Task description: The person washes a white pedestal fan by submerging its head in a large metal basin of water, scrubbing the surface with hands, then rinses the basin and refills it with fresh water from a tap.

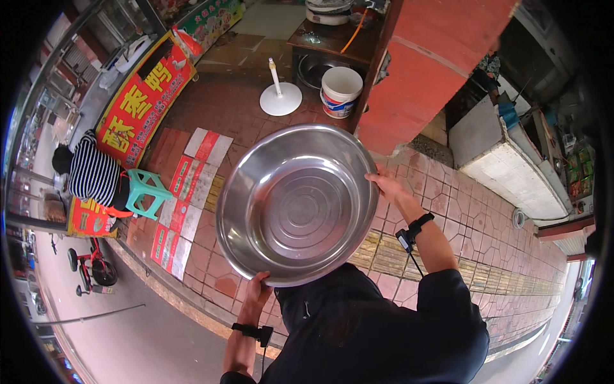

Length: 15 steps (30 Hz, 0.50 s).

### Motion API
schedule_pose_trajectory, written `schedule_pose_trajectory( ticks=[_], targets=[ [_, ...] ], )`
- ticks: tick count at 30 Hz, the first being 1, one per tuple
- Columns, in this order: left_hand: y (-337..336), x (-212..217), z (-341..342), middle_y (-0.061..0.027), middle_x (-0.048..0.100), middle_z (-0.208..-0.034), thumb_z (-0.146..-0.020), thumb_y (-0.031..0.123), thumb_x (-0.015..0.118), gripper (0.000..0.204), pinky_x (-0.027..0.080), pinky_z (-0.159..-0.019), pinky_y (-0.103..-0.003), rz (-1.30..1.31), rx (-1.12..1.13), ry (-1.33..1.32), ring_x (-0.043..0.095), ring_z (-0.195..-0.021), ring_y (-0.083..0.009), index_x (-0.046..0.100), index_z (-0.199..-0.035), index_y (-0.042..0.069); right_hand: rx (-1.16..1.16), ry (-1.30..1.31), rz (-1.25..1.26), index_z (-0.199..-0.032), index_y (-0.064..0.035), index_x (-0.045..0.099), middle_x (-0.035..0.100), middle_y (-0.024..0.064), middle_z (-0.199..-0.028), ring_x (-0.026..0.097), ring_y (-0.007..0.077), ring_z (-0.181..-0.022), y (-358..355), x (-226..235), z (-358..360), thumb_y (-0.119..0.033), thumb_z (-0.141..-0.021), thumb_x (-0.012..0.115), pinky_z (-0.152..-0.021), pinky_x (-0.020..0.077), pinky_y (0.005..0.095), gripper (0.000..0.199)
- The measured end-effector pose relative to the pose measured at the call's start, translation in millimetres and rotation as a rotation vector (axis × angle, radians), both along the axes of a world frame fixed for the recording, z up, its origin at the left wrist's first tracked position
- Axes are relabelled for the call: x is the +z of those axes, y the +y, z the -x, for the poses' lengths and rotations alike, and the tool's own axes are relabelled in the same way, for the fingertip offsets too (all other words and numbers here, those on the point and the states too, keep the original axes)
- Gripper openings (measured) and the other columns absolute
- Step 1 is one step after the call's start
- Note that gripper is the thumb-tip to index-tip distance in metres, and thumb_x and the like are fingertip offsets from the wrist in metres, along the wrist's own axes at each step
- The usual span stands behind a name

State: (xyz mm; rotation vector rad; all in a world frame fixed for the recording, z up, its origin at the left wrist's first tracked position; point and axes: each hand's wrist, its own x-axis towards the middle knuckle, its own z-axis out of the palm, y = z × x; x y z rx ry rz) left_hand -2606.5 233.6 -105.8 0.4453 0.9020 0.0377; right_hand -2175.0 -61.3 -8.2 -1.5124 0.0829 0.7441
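Note:
A large, round, shiny metal basin (307, 203) is held up in front of me, its open side facing me and nothing inside it. My left hand (257, 289) grips the basin's lower left rim, with the thumb over the edge. On the right side of the rim, my right hand (387, 182) is closed on the edge, its other fingers partly hidden behind the metal. Both wrists wear black straps with small devices.
Ahead stand a white bucket (342, 89), a white round stand base (281, 100) and a dark wooden table (332, 38). A red pillar (422, 70) rises at the right. On the left, a person in a striped top (94, 168) is beside a green stool (147, 192). Flattened cardboard (192, 198) covers some paving.

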Motion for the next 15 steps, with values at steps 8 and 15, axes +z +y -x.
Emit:
schedule_pose_trajectory(
  ticks=[8, 15],
  targets=[
    [186, -6, -221, -0.0042, 0.068, -0.092, -0.091, 0.007, 0.060, 0.012, 0.055, -0.074, -0.030, -0.187, -0.225, -0.062, 0.065, -0.084, -0.0158, 0.066, -0.100, 0.002, -0.158, 0.232, 0.093, -0.122, -0.0080, 0.058, 0.063, 0.0025, -0.092, 0.062, 0.0150, -0.078, 103, -104, -126, -0.008, -0.092, 0.069, -0.059, 0.0509, 0.0321, 0.031],
    [324, 10, -460, -0.0083, 0.066, -0.089, -0.082, 0.000, 0.065, 0.031, 0.055, -0.053, -0.034, -0.407, -0.358, 0.023, 0.066, -0.069, -0.0199, 0.060, -0.113, -0.001, -0.284, 0.533, 0.103, -0.110, -0.0057, 0.059, 0.062, 0.0113, -0.096, 0.065, 0.0239, -0.081, 204, -142, -200, -0.011, -0.092, 0.071, -0.075, 0.0584, 0.0435, 0.022]
  ],
)
